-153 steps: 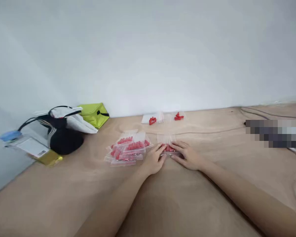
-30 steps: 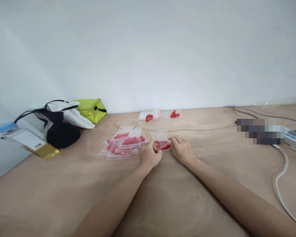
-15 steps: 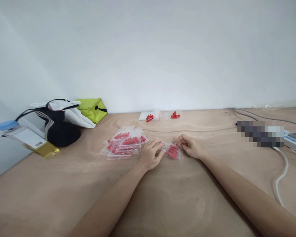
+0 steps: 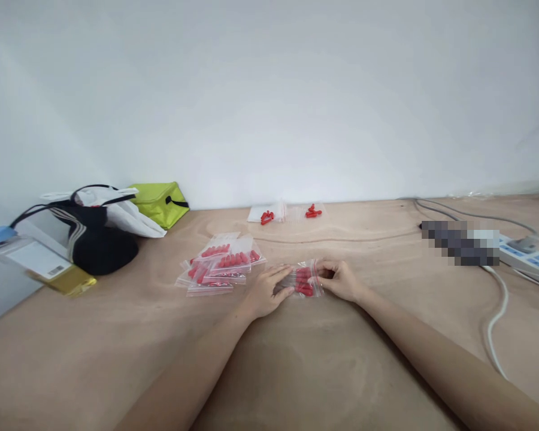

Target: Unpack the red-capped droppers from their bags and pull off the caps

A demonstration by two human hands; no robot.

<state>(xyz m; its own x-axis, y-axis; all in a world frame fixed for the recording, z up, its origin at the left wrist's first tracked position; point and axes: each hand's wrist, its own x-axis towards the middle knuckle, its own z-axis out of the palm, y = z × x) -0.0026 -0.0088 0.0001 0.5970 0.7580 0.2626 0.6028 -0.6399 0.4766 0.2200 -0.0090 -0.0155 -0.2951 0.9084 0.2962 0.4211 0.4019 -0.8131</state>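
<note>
A small clear zip bag of red pieces (image 4: 304,281) lies on the wooden table (image 4: 323,371) between my hands. My right hand (image 4: 341,279) pinches the bag's right end. My left hand (image 4: 266,290) rests with fingers stretched out, its tips on the bag's left end. Just left of it lies a pile of several filled zip bags (image 4: 220,268). Further back, near the wall, two heaps of loose red pieces (image 4: 266,216) lie beside empty clear bags (image 4: 291,211).
A black-and-white pouch (image 4: 94,233) and a lime green bag (image 4: 158,203) sit at the back left, with a gold-edged package (image 4: 49,269) nearer the left edge. A white power strip (image 4: 527,257) and cables (image 4: 494,311) lie on the right.
Since five seconds ago the bag has been turned and dragged nearer to me. In the last half second it shifted slightly left, my right hand still pinching it, my left fingers flattening on it.
</note>
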